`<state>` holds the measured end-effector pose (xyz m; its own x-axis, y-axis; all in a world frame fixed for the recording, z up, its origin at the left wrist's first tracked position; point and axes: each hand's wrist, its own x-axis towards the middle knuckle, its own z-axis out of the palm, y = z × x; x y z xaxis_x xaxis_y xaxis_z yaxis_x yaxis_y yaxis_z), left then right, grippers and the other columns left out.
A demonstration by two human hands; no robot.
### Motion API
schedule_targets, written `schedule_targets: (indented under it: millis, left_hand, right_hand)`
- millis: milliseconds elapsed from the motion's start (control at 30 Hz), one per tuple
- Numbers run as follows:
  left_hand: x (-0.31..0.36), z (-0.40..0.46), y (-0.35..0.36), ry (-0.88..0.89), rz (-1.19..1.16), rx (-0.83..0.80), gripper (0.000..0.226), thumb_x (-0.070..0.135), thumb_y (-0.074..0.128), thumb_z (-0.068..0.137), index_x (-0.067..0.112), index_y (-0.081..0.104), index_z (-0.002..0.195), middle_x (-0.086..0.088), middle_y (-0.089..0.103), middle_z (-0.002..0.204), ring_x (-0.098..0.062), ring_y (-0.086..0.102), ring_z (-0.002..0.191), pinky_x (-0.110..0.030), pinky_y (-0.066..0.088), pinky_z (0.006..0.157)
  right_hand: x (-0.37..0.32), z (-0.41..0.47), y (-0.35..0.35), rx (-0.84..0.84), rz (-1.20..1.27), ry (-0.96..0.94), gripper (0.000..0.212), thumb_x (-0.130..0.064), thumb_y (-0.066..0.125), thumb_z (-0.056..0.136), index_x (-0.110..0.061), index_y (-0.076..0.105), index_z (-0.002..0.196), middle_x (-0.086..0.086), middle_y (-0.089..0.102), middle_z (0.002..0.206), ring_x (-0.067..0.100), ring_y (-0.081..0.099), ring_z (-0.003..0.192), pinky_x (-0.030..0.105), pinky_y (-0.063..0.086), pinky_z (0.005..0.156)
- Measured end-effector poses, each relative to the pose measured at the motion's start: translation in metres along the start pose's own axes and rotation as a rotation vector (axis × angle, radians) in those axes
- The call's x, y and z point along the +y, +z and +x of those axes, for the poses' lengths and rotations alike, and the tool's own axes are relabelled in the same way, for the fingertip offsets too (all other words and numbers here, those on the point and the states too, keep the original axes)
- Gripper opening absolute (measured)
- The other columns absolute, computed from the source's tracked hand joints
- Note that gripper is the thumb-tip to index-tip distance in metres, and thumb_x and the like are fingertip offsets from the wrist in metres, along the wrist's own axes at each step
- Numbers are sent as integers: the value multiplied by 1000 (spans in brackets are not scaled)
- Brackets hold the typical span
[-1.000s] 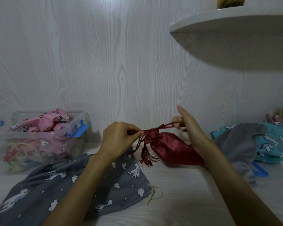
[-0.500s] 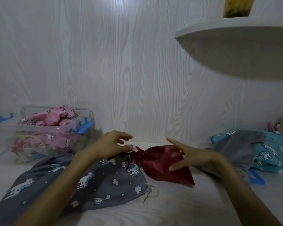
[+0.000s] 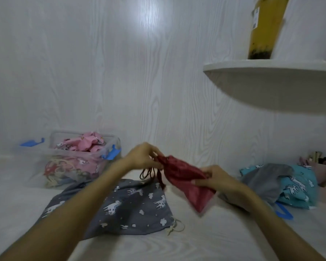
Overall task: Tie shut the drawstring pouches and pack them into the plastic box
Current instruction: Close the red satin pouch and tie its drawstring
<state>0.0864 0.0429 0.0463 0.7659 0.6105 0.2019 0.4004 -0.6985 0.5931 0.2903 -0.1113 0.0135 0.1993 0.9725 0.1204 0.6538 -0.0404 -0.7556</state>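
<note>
At the left of the frame the clear plastic box [image 3: 79, 164] stood open, pink pouches already heaped inside, so room remained only on top. Below it, lower centre, a grey unicorn-print pouch [image 3: 120, 206] lay flat. At centre the left hand [image 3: 143, 156] pinched the gathered neck of the red satin pouch [image 3: 184, 178], cords dangling beneath. The fabric looked light, limp and slippery, so the cinched neck seemed the surest hold. Right of centre the right hand [image 3: 213, 178] gripped its lower body. A teal pouch [image 3: 297, 183] lay at the right edge.
</note>
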Motion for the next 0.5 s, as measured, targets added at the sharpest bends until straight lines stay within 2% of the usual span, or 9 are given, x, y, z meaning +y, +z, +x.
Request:
schedule_targets:
  millis: [67,133,200,300,367,433,500]
  left_hand:
    - [7,-11,-40,-25,-143,27,19,12,78,74,22,71,89,-6,71,85,-10,67,72,-20,55,61]
    - [10,-21,-78,-83,-195,63,21,12,77,76,21,71,93,1,70,78,2,63,60,-11,47,50]
    - [5,-34,-117,-125,-204,126,22,12,77,76,21,72,95,1,71,79,1,64,63,-11,48,52]
    - [-9,-50,-161,-163,-209,195,23,7,76,75,18,72,96,-2,72,83,-3,65,65,-14,55,59]
    - [-23,-59,-184,-186,-197,252,23,5,76,75,17,71,93,-2,71,81,0,65,59,-12,54,57]
    - [-41,-64,-203,-182,-195,343,21,2,76,74,18,71,88,-1,70,77,3,64,54,-10,51,51]
    - [-58,-65,-212,-159,-209,438,22,1,76,74,21,69,82,-2,69,78,-3,64,59,-14,52,55]
  right_hand:
    - [-36,7,-9,-1,149,-39,21,-11,71,81,-21,70,100,-4,74,85,8,69,77,13,51,68]
    - [-68,19,-11,-17,248,-99,29,-12,69,82,-21,68,109,1,74,99,13,69,90,17,53,77]
    - [-102,37,0,3,267,-170,31,-11,68,83,-24,67,111,-1,73,103,12,69,95,19,54,82]
    - [-144,67,24,58,211,-251,30,-11,67,85,-24,67,111,-8,71,97,5,67,87,12,53,74]
    - [-167,89,42,96,205,-305,31,-7,64,86,-19,67,114,-8,69,94,3,64,83,9,52,71]
    - [-185,115,63,169,179,-354,28,-4,61,86,-15,69,111,-1,70,95,11,65,86,17,53,77]
    - [-198,137,83,292,136,-392,23,-5,59,86,-15,71,103,3,72,94,18,66,88,29,53,80]
